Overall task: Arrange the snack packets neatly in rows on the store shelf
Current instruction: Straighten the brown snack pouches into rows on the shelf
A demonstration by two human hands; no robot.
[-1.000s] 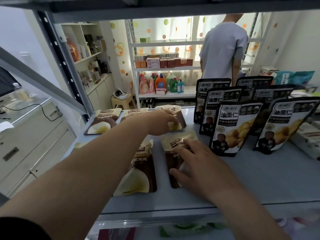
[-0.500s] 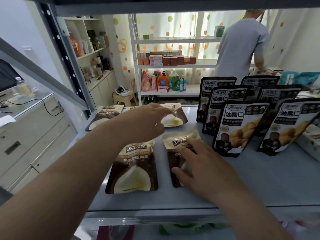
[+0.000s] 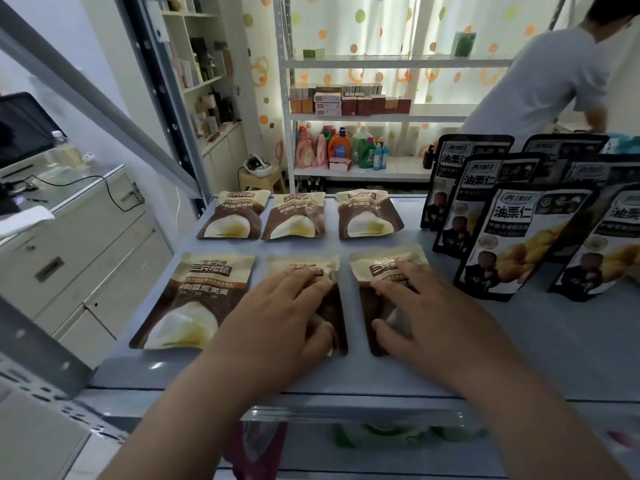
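Several brown-and-cream snack packets lie flat on the grey shelf (image 3: 571,341) in two rows of three. The back row holds a left packet (image 3: 232,216), a middle packet (image 3: 295,217) and a right packet (image 3: 366,216). In the front row the left packet (image 3: 194,303) lies uncovered. My left hand (image 3: 284,313) rests flat, fingers spread, on the front middle packet (image 3: 337,306). My right hand (image 3: 429,313) lies flat on the front right packet (image 3: 374,271). Both hands press down rather than grip.
Several black standing pouches (image 3: 516,237) fill the shelf's right side in rows. A slanted metal brace (image 3: 104,109) and upright post (image 3: 162,98) border the left. Beyond are a cabinet (image 3: 86,244), a stocked rack (image 3: 346,109) and a person in a grey shirt (image 3: 547,81).
My left hand has drawn back from the rear row to the front middle packet. The packets now lie squared in two rows. The view has tilted down and the person behind has moved right.
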